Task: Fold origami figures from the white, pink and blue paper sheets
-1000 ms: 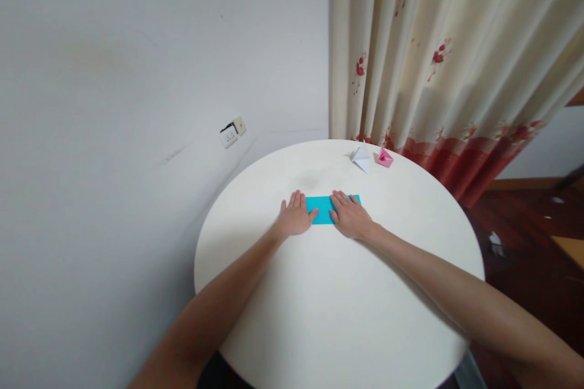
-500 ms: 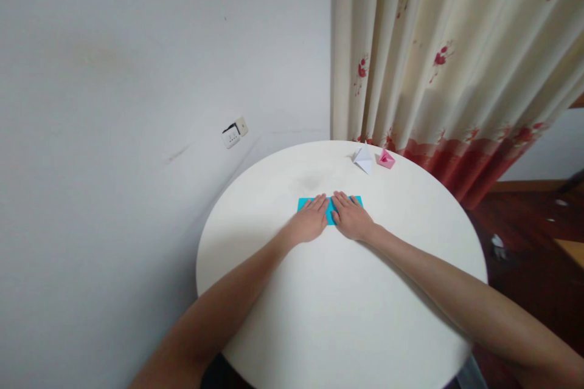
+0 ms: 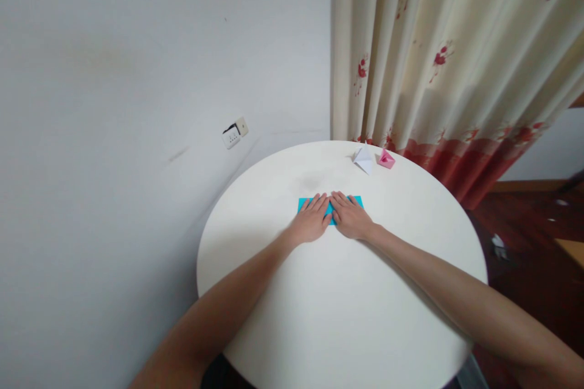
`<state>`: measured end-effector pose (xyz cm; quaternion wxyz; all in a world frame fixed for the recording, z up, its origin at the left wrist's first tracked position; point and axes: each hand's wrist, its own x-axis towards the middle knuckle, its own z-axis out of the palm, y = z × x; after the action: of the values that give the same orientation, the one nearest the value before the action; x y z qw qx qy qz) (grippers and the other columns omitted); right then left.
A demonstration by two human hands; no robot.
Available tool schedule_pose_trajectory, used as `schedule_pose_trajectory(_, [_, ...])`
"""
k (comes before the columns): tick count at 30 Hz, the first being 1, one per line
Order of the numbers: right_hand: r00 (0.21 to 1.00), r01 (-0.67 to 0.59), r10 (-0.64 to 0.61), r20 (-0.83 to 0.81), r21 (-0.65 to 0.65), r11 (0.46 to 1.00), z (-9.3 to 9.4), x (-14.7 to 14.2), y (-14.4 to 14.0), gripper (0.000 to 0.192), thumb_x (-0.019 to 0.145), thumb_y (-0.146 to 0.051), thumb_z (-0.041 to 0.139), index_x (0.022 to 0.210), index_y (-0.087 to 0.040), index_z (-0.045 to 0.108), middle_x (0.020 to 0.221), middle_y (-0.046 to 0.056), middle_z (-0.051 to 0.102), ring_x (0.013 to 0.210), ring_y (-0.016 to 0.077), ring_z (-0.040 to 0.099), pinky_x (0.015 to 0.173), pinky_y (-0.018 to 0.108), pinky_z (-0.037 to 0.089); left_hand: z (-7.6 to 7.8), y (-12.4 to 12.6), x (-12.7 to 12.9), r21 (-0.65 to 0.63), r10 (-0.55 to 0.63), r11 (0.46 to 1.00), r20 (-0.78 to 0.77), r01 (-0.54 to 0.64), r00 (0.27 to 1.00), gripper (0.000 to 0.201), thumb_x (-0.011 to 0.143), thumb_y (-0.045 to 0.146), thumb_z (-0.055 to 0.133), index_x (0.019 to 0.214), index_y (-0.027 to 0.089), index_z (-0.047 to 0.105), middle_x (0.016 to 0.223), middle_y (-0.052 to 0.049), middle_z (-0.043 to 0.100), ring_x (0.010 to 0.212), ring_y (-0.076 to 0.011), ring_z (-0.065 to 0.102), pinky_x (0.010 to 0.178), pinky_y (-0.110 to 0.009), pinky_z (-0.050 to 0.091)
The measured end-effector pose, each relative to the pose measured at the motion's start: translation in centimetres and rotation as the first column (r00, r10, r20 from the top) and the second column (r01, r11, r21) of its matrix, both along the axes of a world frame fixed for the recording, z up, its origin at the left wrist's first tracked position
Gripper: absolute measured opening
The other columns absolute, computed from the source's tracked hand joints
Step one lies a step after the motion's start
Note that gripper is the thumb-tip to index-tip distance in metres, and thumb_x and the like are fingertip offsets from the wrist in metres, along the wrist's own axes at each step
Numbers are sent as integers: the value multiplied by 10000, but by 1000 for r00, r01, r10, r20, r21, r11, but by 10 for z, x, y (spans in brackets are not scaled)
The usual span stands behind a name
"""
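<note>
A folded strip of blue paper (image 3: 303, 203) lies flat on the round white table (image 3: 342, 310). My left hand (image 3: 311, 222) rests palm down on its left half, fingers together. My right hand (image 3: 349, 217) presses flat on its right half, and the two hands nearly touch at the strip's middle. Only the strip's two ends and a small sliver between the hands show.
A white folded paper figure (image 3: 364, 158) and a small pink one (image 3: 385, 159) sit at the table's far edge. A floral curtain (image 3: 447, 61) hangs behind them. The grey wall carries a socket (image 3: 234, 132). Dark wood floor (image 3: 533, 225) lies to the right.
My left hand slid rightward along the blue strip until it met my right hand at the middle; the strip's left end came into sight. The right hand stayed put.
</note>
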<state>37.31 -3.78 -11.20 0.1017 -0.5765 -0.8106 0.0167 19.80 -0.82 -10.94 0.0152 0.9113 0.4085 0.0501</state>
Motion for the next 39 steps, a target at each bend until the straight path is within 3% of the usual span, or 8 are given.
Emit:
schedule_pose_trajectory(8, [984, 178, -177, 20, -58, 982, 4, 11, 3, 607, 997, -352, 207, 1510, -31, 246, 1595, 162, 193, 1477, 277, 161, 1172, 486, 162, 1, -1, -2, -6, 6, 1000, -2, -6, 1000, 613, 1002, 457, 199, 1522, 137, 244, 1607, -78, 188, 1488, -246, 139, 1192, -482, 161])
schedule_pose_trajectory(14, [940, 342, -340, 31, -119, 932, 6, 19, 5, 682, 990, -432, 207, 1508, 11, 215, 1596, 188, 159, 1484, 298, 107, 1180, 501, 107, -2, 0, -3, 0, 0, 1000, -6, 0, 1000, 604, 1004, 464, 196, 1525, 162, 243, 1610, -66, 182, 1489, -250, 132, 1192, -480, 155])
schedule_pose_trajectory(19, [904, 427, -426, 24, -97, 899, 2, 27, 10, 681, 988, -406, 212, 1497, 45, 210, 1588, 221, 160, 1480, 314, 111, 1179, 489, 123, -2, 0, -3, -3, -3, 1000, -6, 3, 1000, 606, 1003, 471, 200, 1528, 170, 233, 1613, -70, 170, 1491, -256, 122, 1187, -488, 160])
schedule_pose_trajectory(26, [913, 408, -407, -40, 33, 912, 1, 33, 10, 569, 967, -212, 219, 1478, 32, 278, 1568, 221, 241, 1468, 317, 176, 1161, 508, 189, 1, -1, -3, -9, -9, 1000, -10, 9, 1000, 586, 1005, 472, 188, 1528, 212, 241, 1613, -52, 182, 1488, -262, 133, 1185, -488, 158])
schedule_pose_trajectory(30, [975, 222, -215, -58, 171, 960, 7, 20, 4, 556, 951, -167, 246, 1486, -29, 304, 1589, 158, 228, 1482, 273, 137, 1181, 489, 153, 1, -1, -2, -1, -12, 1000, -2, 12, 1000, 575, 1005, 459, 188, 1525, 224, 249, 1607, -29, 210, 1486, -260, 145, 1183, -491, 169])
schedule_pose_trajectory(34, [1000, 2, 1, -27, 118, 993, 7, -1, -5, 582, 928, -184, 317, 1492, -38, 305, 1575, 149, 273, 1473, 260, 187, 1183, 454, 174, 1, -1, 0, 0, -17, 1000, 9, 17, 1000, 582, 1005, 442, 185, 1529, 195, 237, 1600, -41, 233, 1482, -275, 158, 1176, -503, 193])
schedule_pose_trajectory(39, [1000, 9, -8, -11, 52, 999, 0, -7, -6, 583, 947, -227, 309, 1491, -17, 297, 1555, 166, 312, 1456, 253, 244, 1172, 419, 209, 1, -1, 0, 14, -28, 1000, 20, 28, 999, 568, 1006, 423, 193, 1525, 201, 249, 1593, -41, 258, 1475, -288, 176, 1170, -512, 208])
